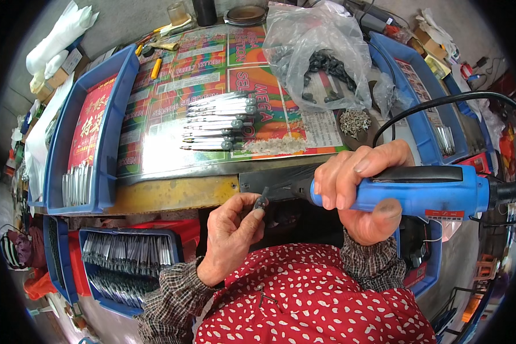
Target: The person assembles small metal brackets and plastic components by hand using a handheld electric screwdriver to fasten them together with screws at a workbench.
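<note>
My left hand (230, 235) is closed in a pinch on a small dark part (262, 202), held in front of the table's edge. Most of that part is hidden by the fingertips. My right hand (350, 175) wraps round a blue electric screwdriver (418, 198), which lies level with its dark nose pointing left toward the pinched part. A small gap seems to lie between the screwdriver's nose and my left fingertips. Behind my hands, a row of slim silver rods with dark ends (218, 123) lies on the table.
A clear plastic bag (281, 49) holds black parts (329, 71). Beside it stands a dish of small metal screws (355, 122). Blue trays flank the table, one left (113, 109), one right (461, 140). Below left, another tray (94, 295) holds many rods. A black cord (441, 98) arches at right.
</note>
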{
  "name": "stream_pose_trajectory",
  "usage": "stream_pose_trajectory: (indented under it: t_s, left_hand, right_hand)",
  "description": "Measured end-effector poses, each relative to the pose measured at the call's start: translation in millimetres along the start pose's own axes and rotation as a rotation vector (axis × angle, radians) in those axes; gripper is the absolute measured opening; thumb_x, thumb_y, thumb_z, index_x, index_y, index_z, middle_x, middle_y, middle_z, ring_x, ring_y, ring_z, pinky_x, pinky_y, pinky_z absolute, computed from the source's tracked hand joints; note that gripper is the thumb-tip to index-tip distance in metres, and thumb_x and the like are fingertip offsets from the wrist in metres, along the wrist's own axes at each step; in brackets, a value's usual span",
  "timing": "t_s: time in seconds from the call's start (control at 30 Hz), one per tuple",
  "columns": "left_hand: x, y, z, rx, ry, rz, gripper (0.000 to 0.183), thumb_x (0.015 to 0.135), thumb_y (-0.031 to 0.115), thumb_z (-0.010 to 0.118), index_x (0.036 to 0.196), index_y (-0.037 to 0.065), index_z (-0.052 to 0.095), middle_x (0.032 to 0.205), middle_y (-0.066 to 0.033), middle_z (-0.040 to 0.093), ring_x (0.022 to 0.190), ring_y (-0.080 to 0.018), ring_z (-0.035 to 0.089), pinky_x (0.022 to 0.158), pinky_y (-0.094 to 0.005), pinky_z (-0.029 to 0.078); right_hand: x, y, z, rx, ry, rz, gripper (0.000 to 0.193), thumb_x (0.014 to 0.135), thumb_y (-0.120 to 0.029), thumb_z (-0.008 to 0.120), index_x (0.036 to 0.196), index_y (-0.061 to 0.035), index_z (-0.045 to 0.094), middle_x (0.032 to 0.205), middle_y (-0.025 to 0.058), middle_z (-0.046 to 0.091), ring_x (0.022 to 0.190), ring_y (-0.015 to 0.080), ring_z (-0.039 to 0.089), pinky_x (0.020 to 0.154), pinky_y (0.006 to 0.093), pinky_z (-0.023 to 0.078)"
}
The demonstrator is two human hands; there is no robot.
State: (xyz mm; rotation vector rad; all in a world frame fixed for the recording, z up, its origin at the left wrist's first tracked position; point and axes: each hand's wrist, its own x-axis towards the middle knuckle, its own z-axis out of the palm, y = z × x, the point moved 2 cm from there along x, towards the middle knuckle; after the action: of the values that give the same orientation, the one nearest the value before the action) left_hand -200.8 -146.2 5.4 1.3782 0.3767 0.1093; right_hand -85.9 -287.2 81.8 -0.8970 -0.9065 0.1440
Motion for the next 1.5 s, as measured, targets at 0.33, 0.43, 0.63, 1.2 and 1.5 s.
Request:
stream_pose_trajectory:
  t_s: [0.33, 0.43, 0.63, 1.2, 1.5]
  left_hand:
    - [-11.2, -15.9, 6.6, -0.490, 0.033, -0.312, 0.012, 0.087, 0.008, 0.055, 0.095, -0.001, 0.055, 0.085, -0.0062, 0.057, 0.059, -0.0087, 0.048, 0.046, -0.0198, 0.037]
    - [-7.2, -13.0, 8.7, -0.572, 0.056, -0.333, 0.011, 0.088, 0.005, 0.052, 0.092, -0.004, 0.054, 0.081, -0.0059, 0.055, 0.059, -0.0086, 0.049, 0.047, -0.0194, 0.038]
    - [-2.9, -20.6, 11.8, -0.585, 0.101, -0.279, 0.012, 0.088, 0.007, 0.053, 0.087, -0.005, 0.054, 0.074, -0.0060, 0.054, 0.058, -0.0084, 0.048, 0.046, -0.0195, 0.037]
    - [-2.8, -26.6, 15.9, -0.502, 0.123, -0.187, 0.013, 0.088, 0.010, 0.055, 0.087, -0.003, 0.054, 0.066, -0.0042, 0.054, 0.054, -0.0065, 0.047, 0.045, -0.0173, 0.036]
    - [-3.2, -30.4, 14.6, -0.534, 0.120, -0.193, 0.013, 0.087, 0.009, 0.056, 0.088, -0.003, 0.055, 0.066, -0.0031, 0.055, 0.055, -0.0057, 0.049, 0.045, -0.0165, 0.038]
  right_hand:
    - [-0.6, 7.6, 1.7, 0.043, -0.194, 0.029, 0.043, 0.079, -0.036, 0.067, 0.096, -0.0048, 0.043, 0.064, 0.0070, 0.053, 0.056, 0.0196, 0.054, 0.054, 0.0349, 0.046]
    - [4.6, 9.8, -1.1, 0.073, -0.347, 0.050, 0.043, 0.076, -0.031, 0.071, 0.098, -0.0042, 0.045, 0.064, 0.0085, 0.055, 0.057, 0.0210, 0.055, 0.055, 0.0363, 0.046]
    - [1.6, 12.3, 6.2, 0.117, -0.301, 0.093, 0.043, 0.073, -0.028, 0.074, 0.098, -0.0039, 0.047, 0.063, 0.0101, 0.056, 0.058, 0.0225, 0.056, 0.056, 0.0381, 0.046]
    - [2.6, 18.9, 16.2, 0.107, -0.315, 0.107, 0.045, 0.075, -0.034, 0.071, 0.098, -0.0053, 0.045, 0.065, 0.0085, 0.056, 0.058, 0.0210, 0.056, 0.056, 0.0370, 0.046]
    - [3.0, 25.4, 11.3, 0.204, -0.325, 0.117, 0.043, 0.069, -0.016, 0.073, 0.101, -0.0014, 0.048, 0.069, 0.0092, 0.057, 0.064, 0.0211, 0.056, 0.061, 0.0362, 0.047]
